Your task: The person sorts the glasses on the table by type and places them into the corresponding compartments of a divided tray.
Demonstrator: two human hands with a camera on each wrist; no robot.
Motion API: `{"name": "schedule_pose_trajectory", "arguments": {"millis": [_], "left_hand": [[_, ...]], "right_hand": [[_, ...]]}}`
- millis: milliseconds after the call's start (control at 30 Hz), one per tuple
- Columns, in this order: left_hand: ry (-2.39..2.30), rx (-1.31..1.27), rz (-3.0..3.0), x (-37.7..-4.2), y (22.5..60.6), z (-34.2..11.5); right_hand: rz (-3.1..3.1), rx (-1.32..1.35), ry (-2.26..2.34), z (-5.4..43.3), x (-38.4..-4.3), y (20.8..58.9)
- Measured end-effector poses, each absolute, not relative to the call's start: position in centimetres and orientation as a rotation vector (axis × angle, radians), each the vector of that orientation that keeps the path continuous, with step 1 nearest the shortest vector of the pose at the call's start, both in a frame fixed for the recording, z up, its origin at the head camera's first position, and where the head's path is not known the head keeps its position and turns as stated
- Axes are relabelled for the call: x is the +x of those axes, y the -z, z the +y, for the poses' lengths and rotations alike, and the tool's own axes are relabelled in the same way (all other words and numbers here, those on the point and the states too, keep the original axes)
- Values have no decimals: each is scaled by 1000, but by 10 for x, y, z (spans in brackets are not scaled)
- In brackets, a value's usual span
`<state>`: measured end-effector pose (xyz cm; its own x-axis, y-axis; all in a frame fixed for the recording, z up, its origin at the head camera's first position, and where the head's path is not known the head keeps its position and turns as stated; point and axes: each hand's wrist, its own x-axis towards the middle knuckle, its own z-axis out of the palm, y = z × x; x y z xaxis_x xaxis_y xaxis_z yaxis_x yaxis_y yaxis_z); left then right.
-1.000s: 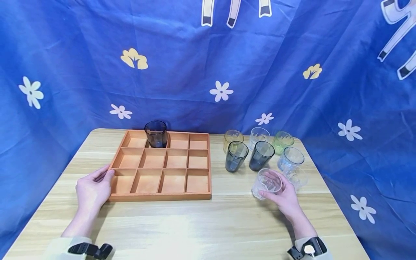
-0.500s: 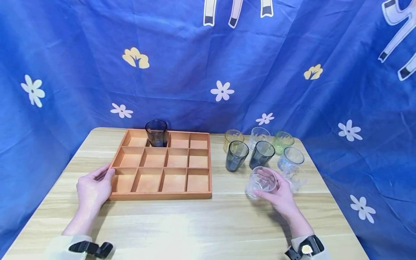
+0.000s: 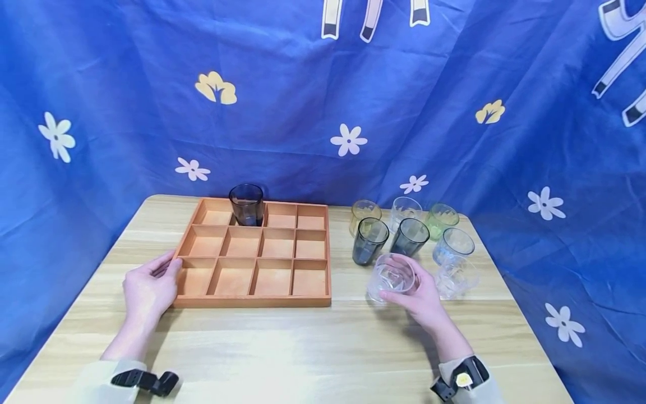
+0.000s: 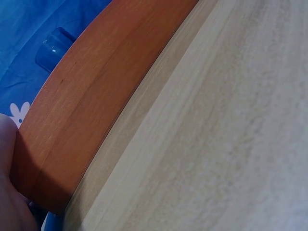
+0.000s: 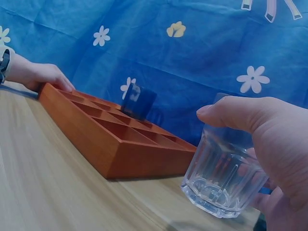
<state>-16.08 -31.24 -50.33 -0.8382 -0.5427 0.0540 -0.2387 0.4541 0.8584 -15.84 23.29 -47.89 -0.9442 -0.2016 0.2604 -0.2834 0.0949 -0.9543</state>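
My right hand holds a clear faceted drinking glass, thumb on the near side, to the right of the compartment tray. In the right wrist view this glass looks slightly tilted, with its base just above the table. My left hand grips the left edge of the wooden compartment tray near its front corner; the left wrist view shows the tray's front wall and part of that hand. A dark grey glass stands in the back row, second compartment from the left.
Right of the tray stand two dark glasses, a yellowish glass, clear glasses, a green glass and a pale bluish glass. A blue curtain hangs behind the wooden table.
My right hand has moved left with the clear glass, away from the other clear glass and toward the tray. The left hand keeps its grip on the tray; the head view has shifted slightly.
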Motion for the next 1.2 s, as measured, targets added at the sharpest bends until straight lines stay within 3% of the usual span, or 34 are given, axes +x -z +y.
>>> {"name": "schedule_pose_trajectory", "arguments": {"millis": [900,1200], "left_hand": [[1347,647,-2362,-160,505,-311],[1332,653,-2360,-160,507,-312]], "right_hand": [[-2180,835,-2122,161,-184,450],[-2297,754,-2014,133,-197,433]]}}
